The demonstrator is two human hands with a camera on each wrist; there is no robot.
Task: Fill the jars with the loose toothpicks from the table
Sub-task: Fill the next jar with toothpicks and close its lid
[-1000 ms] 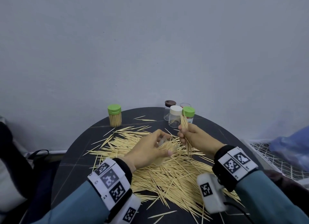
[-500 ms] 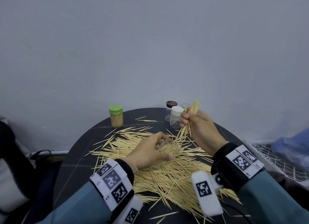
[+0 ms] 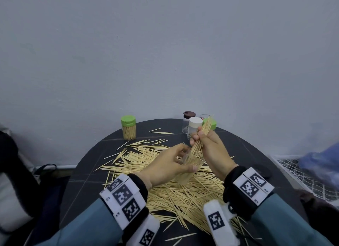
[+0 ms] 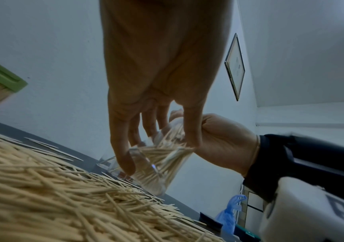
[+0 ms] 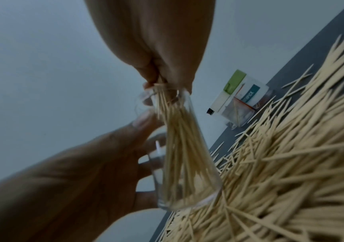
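Right wrist view alone shows right hand (image 5: 156, 49) grip pinching toothpick bundle (image 5: 179, 139) inside clear jar (image 5: 187, 188); left hand (image 5: 73, 180) grip wraps jar.

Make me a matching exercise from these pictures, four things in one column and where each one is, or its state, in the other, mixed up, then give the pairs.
1. bundle of toothpicks
2. clear jar
3. full green-lidded jar
4. loose toothpicks

A. spread over the table
B. held tilted in the left hand
C. standing alone at the table's far left edge
D. gripped in the right hand, lower ends in a jar

Pairs: 1-D, 2-B, 3-C, 4-A
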